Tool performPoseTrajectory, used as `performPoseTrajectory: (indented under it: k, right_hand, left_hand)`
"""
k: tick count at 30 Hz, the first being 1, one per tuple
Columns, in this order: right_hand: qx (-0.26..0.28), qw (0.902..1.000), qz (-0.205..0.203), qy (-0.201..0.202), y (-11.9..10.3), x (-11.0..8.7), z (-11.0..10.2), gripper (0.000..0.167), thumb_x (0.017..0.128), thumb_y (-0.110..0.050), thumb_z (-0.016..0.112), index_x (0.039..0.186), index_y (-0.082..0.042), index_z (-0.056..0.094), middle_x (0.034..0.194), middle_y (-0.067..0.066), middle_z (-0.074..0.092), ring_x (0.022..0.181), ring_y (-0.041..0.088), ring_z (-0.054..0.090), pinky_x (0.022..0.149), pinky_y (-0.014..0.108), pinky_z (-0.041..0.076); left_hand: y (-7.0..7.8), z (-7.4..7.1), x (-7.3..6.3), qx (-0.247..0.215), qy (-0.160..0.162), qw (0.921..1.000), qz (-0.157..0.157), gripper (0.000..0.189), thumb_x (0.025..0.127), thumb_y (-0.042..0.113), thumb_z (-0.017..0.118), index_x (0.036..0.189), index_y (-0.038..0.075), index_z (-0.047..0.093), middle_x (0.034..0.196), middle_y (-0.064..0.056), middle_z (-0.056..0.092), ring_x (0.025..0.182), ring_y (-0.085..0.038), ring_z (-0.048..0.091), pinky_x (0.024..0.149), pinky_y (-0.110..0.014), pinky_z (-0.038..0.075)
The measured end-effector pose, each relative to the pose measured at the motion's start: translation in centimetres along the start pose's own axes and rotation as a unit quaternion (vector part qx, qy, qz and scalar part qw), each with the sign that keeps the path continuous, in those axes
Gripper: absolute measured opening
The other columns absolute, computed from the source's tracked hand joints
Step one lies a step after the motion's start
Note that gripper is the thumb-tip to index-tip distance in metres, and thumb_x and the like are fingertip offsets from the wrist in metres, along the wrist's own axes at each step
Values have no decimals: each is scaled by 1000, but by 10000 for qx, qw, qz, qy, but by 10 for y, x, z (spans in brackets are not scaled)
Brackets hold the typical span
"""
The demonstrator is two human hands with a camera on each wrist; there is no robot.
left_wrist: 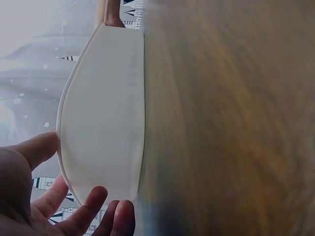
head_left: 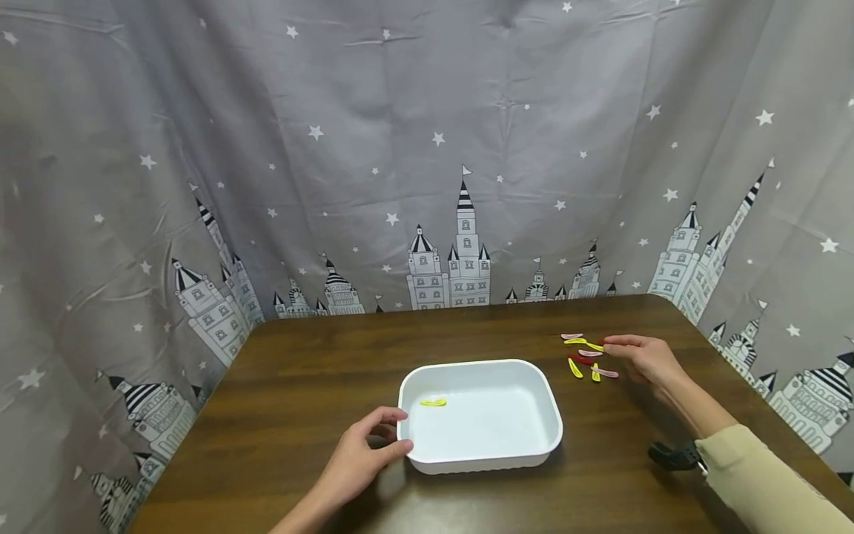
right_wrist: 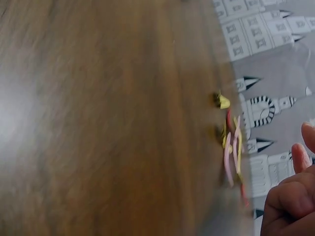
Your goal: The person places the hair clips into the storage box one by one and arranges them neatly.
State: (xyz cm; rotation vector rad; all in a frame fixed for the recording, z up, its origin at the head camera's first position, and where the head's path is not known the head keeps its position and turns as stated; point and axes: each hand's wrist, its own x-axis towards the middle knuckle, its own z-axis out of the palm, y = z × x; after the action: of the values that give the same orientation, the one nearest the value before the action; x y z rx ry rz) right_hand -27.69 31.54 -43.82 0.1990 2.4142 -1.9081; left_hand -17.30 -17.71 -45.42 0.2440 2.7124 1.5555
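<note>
My left hand [head_left: 360, 456] holds the left end of a white plastic tray [head_left: 477, 466], thumb and fingers at its rim and outer wall. Inside the tray, toward its left side, lies one yellow snap hair clip [head_left: 433, 402]. Over on the right, my right hand [head_left: 643, 360] hovers at a loose group of hair clips, its thumb and index fingertips beside a red clip [head_left: 602, 342]. Pink clips [right_wrist: 228, 160], yellow clips [head_left: 575, 368] and another red clip [head_left: 579, 359] lie close together there. In the right wrist view the fingertips look apart, with no clip seen between them.
The brown wooden table [head_left: 320, 371] carries the tray and the clips. Behind it hangs a grey curtain [head_left: 373, 148] printed with castles and stars. A black wrist strap [head_left: 674, 456] shows at the right sleeve.
</note>
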Motion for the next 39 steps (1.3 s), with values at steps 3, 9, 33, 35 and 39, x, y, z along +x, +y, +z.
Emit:
performPoseTrajectory:
  k: [3, 9, 33, 35, 39]
  right_hand:
    - [-82, 9999, 112, 16, 6, 0, -6, 44, 95, -20, 70, 129, 6, 60, 51, -13, 33, 44, 6, 29, 43, 26, 30]
    - [-47, 9996, 270, -80, 17, 1, -15, 38, 94, -20, 71, 124, 3, 65, 52, -13, 34, 45, 5, 30, 44, 24, 31]
    - [-857, 9938, 406, -583, 32, 6, -17, 53, 87, -16, 76, 130, 10, 58, 52, -16, 33, 44, 4, 29, 44, 23, 31]
    - [-930, 9933, 390, -558, 33, 6, -17, 54, 87, -16, 76, 131, 10, 58, 51, -16, 33, 44, 4, 30, 44, 23, 31]
    - [-996, 9930, 421, -476, 38, 5, -16, 52, 86, -15, 76, 129, 10, 60, 49, -16, 33, 42, 4, 30, 43, 23, 31]
  left_hand:
    - [0, 0, 0, -15, -19, 10000, 15, 36, 82, 26, 84, 113, 18, 69, 99, -2, 68, 93, -17, 63, 82, -33, 48]
    - [-1, 0, 0, -27, -33, 10000, 61, 36, 82, 26, 84, 113, 17, 69, 101, -3, 68, 92, -18, 64, 82, -33, 48]
    - [1, -1, 1, -6, 2, 10000, -27, 35, 82, 27, 84, 113, 20, 69, 104, -2, 68, 95, -16, 63, 84, -37, 49]
    - [1, -1, 1, 17, 2, 10000, -21, 35, 82, 28, 84, 113, 20, 69, 103, -1, 68, 95, -16, 63, 85, -37, 48]
    - [1, 0, 1, 31, -30, 10000, -17, 35, 82, 27, 84, 113, 21, 69, 105, -3, 69, 95, -16, 63, 85, -39, 48]
